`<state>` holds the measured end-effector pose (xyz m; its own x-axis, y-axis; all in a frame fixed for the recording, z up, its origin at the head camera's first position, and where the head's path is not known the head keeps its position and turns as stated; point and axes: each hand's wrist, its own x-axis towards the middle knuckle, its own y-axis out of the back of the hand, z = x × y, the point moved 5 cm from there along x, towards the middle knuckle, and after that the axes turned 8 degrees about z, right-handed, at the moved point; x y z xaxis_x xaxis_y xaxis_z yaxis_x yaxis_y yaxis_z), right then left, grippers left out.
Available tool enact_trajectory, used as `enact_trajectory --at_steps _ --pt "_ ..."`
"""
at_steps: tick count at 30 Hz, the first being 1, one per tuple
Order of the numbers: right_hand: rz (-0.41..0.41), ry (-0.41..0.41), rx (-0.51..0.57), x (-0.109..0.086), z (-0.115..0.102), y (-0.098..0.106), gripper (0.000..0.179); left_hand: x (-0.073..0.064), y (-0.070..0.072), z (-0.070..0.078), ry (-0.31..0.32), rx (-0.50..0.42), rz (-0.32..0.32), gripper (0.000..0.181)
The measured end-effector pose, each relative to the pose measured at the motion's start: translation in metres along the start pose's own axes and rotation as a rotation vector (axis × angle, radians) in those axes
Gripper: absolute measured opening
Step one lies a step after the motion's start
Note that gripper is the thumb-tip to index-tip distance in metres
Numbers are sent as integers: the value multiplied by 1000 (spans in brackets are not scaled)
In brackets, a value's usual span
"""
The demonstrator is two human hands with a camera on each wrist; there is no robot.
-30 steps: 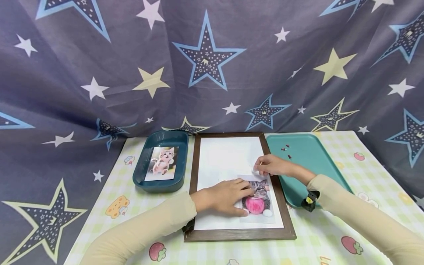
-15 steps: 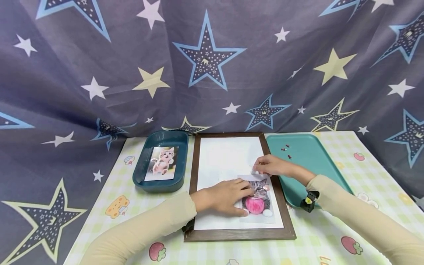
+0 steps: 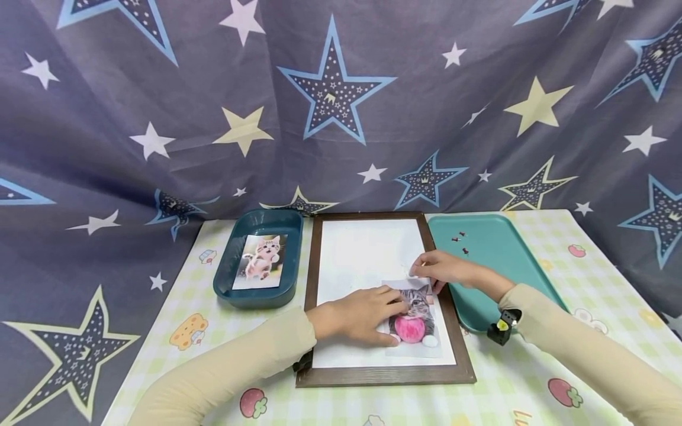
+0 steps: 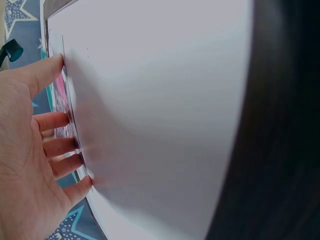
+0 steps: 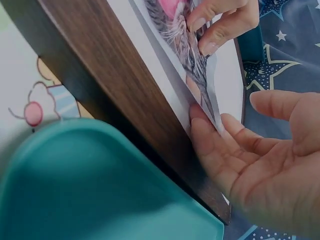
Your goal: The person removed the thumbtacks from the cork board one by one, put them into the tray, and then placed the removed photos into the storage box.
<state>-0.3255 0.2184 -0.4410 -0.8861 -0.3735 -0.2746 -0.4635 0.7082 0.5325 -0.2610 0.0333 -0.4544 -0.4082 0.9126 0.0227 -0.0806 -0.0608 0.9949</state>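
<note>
A cat photo (image 3: 417, 330) lies on the white board (image 3: 362, 251) inside a brown wooden frame (image 3: 314, 266). My left hand (image 3: 357, 316) lies flat on the photo's left side, its straight fingers (image 4: 55, 145) pressing the photo's edge (image 4: 62, 100) down. My right hand (image 3: 444, 269) is at the photo's upper right corner. In the right wrist view its fingertips (image 5: 200, 122) press the corner of the photo (image 5: 185, 40) beside the frame (image 5: 100, 85), with the thumb held apart. Whether a pin sits under the fingertips is hidden.
A teal tray (image 3: 495, 260) with a few red pushpins (image 3: 459, 239) stands right of the frame. A dark teal bin (image 3: 256, 296) holding another cat photo (image 3: 261, 260) stands to its left. A star-patterned cloth hangs behind the table.
My right hand has moved slightly down and right onto the photo's upper right corner. The left hand has stayed put on the photo.
</note>
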Motion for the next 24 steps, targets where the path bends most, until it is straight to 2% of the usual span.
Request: enact_trajectory --at_steps 9,14,20,24 --pt "-29 -173 116 -7 7 4 37 1 0 0 11 -2 -11 73" --pt "-48 -215 191 -12 12 6 39 1 -2 0 8 10 -5 73" --pt "-78 -270 271 -18 17 6 51 2 -3 0 3 20 0 73" --pt "-88 -306 321 -23 19 4 46 2 -3 0 7 18 -4 74"
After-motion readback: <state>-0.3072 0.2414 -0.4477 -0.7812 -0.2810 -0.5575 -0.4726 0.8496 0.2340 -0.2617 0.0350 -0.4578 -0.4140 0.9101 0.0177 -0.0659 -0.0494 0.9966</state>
